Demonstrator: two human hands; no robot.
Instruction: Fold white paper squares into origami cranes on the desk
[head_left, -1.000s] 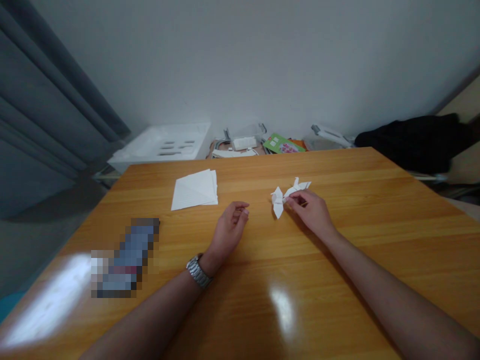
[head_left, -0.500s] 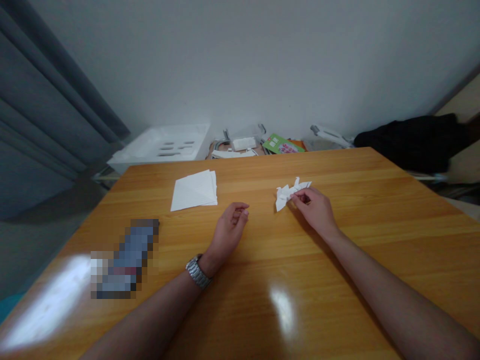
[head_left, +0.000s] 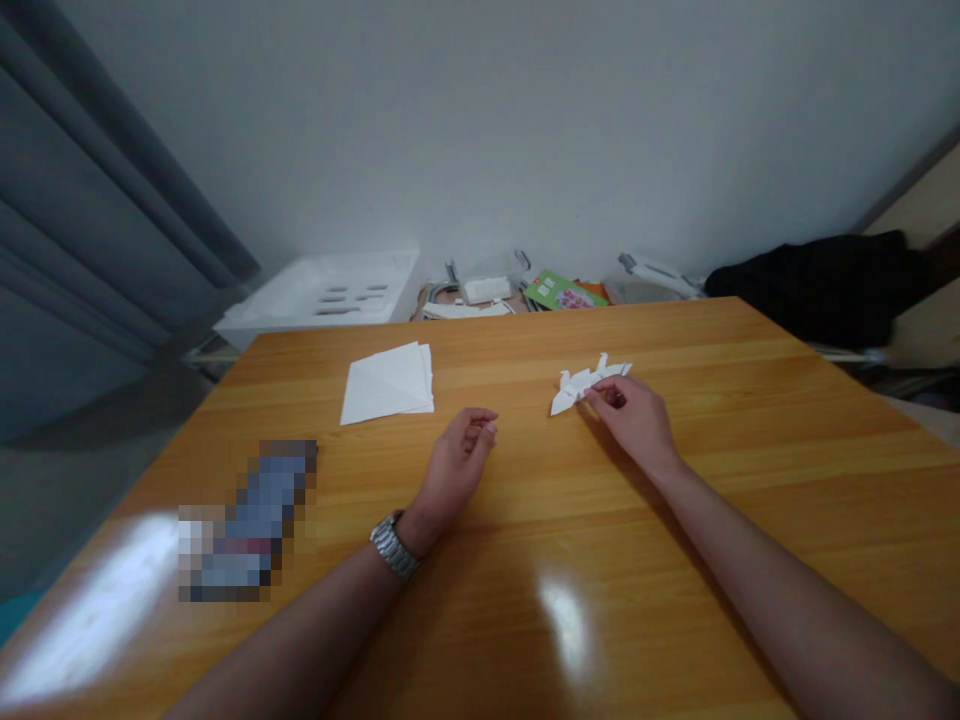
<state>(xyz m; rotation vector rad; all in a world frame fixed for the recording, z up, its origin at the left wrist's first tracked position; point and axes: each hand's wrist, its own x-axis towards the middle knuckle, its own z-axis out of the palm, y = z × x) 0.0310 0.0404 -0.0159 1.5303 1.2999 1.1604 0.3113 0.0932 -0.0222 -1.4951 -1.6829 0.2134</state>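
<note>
White folded-paper cranes [head_left: 579, 384] stand on the wooden table, right of centre; two upright necks show, seemingly two cranes side by side. My right hand [head_left: 636, 420] pinches the near edge of the folded paper between thumb and fingertips, and its fingers cover part of it. To the left, my left hand [head_left: 459, 455] rests on the tabletop with loosely curled fingers, the thumb a little apart and nothing in it. A silver watch [head_left: 395, 545] is on that wrist. Beyond the left hand lies a small stack of white paper sheets [head_left: 386, 385].
A pixelated phone-like object [head_left: 259, 520] lies on the left of the wooden table [head_left: 480, 620]. Past the far edge are a white foam tray [head_left: 330, 285], a green booklet [head_left: 559, 290] and assorted clutter. Dark cloth [head_left: 817, 285] is at right, a grey curtain [head_left: 97, 200] at left.
The paper cranes have turned slightly and shifted a little to the right under my right hand, their necks now clearer. My left hand has stayed put.
</note>
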